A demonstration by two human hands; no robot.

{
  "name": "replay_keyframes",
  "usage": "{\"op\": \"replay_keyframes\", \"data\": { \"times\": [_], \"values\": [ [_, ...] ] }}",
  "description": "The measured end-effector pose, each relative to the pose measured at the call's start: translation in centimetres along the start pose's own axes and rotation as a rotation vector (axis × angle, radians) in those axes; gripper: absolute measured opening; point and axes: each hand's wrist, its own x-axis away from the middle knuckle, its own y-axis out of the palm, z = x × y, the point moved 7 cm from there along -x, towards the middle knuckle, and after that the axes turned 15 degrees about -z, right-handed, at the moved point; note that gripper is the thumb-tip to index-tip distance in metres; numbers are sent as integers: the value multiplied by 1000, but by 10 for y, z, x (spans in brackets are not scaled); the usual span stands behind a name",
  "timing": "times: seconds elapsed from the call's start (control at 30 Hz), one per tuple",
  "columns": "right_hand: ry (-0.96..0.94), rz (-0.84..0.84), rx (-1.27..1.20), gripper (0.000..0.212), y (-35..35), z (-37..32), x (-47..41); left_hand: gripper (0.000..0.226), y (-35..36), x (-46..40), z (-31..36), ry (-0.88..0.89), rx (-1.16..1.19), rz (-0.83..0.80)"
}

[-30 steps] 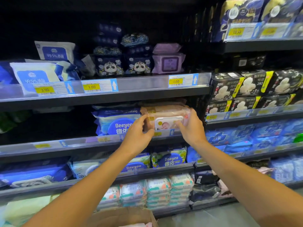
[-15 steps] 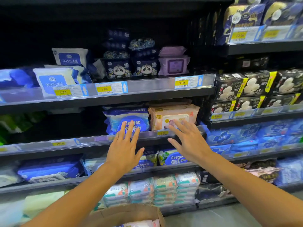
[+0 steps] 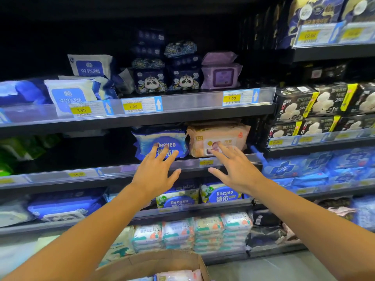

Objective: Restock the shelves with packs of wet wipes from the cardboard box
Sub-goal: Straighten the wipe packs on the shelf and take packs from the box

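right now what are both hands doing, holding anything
Left hand: open, fingers spread, holding nothing, in front of the blue Deeyeo pack.
Right hand: open, fingers spread, holding nothing, by the peach wipes pack.

1. We see a shop aisle: tiered dark shelves (image 3: 142, 118) stocked with rows of packaged wipes (image 3: 162, 142).
2. Yellow price tags (image 3: 232, 98) line the shelf edges.
3. A cardboard box (image 3: 146, 264) stands below.

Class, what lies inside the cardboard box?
Inside the cardboard box at least one pale pink wipes pack shows, with a blue edge beside it. The frame edge cuts off anything deeper.
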Motion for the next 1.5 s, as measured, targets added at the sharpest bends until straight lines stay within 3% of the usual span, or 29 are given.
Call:
{"op": "replay_keyframes", "data": {
  "times": [0.2,0.37,0.47,0.57,0.73,0.83,1.03,1.27,1.5],
  "values": [
    [12,-28,-36,70,0,2,-13,68,-5,-14,-5,-11,25,-19],
    [62,-76,-14,95,9,13,-25,73,7,-21,-11,7,20,-40],
    [57,-75,-90,77,11,14,-18,86,11,-9,-12,33,97,-50],
    [29,-9,-165,65,8,9,-6,70,11,13,-17,65,194,-12],
    [-173,159,-315,50,2,-35,33,45,1,68,-24,197,353,282],
    [-241,116,-388,46,21,-66,56,41,12,106,-23,228,407,379],
    [-296,-146,-392,46,105,-110,75,40,87,162,-36,194,490,178],
    [-167,-472,-430,41,204,-123,70,63,211,193,-70,-23,658,-248],
    [16,-680,-554,51,286,-122,42,38,310,184,-104,-211,900,-543]
  ]
}}
